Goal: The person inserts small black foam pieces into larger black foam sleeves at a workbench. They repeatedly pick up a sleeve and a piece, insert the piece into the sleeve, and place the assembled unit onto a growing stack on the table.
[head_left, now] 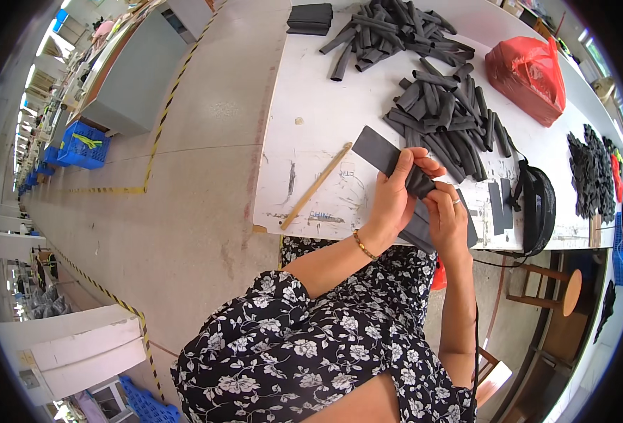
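Over the near edge of the white table (pixel 325 116), both hands grip one dark grey fabric strip (pixel 375 149). My left hand (pixel 395 194) pinches it with the thumb on top, and its flat end sticks out to the upper left. My right hand (pixel 445 215) has its fingers closed on the other end, where the strip looks bent or rolled; the fingers partly hide this. Beneath the hands, more flat dark strips (pixel 418 229) lie at the table edge. Just beyond them is a loose heap of dark rolled tubes (pixel 435 106).
A second tube heap (pixel 392 32) and a stack of flat strips (pixel 310 19) lie farther back. A wooden stick (pixel 316 187) rests at left. To the right are a red plastic bag (pixel 526 77), a black bag (pixel 535 208), and a dark pile (pixel 590 173). A stool (pixel 571 292) stands below.
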The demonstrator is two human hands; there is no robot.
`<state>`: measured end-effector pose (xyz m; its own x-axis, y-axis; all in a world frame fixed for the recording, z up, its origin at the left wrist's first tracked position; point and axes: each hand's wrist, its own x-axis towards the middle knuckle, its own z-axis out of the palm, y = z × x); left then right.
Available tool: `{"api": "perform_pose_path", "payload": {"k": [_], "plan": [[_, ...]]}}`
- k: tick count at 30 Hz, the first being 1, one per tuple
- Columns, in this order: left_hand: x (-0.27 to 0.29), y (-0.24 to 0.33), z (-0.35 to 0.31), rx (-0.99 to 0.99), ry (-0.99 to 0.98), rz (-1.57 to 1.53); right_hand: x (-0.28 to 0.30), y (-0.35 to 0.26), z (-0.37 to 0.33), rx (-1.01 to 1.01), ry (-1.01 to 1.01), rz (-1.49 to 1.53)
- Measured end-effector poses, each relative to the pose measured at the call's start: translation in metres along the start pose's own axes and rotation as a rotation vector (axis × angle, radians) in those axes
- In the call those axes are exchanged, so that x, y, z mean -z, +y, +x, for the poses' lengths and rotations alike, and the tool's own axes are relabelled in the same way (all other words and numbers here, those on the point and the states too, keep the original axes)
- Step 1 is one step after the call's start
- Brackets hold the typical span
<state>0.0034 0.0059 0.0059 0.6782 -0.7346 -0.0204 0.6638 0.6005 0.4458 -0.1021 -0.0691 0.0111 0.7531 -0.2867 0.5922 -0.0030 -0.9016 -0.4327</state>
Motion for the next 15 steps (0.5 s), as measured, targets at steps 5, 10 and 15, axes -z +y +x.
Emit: {"api": "perform_pose_path", "payload": {"k": [5, 10, 15], "plan": [[0.0018, 0.0019, -0.0007, 0.033, -0.003, -0.013, 0.0009, -0.0008, 0.0015, -0.004, -0.015, 0.014], [0.0018, 0.0038, -0.001, 0.045, -0.014, 0.004, 0.0009, -0.0003, 0.0025, -0.009, -0.017, 0.033], [0.0013, 0.0047, -0.0008, 0.047, -0.029, 0.01, -0.0006, 0.0024, 0.0018, -0.003, -0.018, 0.022]]}}
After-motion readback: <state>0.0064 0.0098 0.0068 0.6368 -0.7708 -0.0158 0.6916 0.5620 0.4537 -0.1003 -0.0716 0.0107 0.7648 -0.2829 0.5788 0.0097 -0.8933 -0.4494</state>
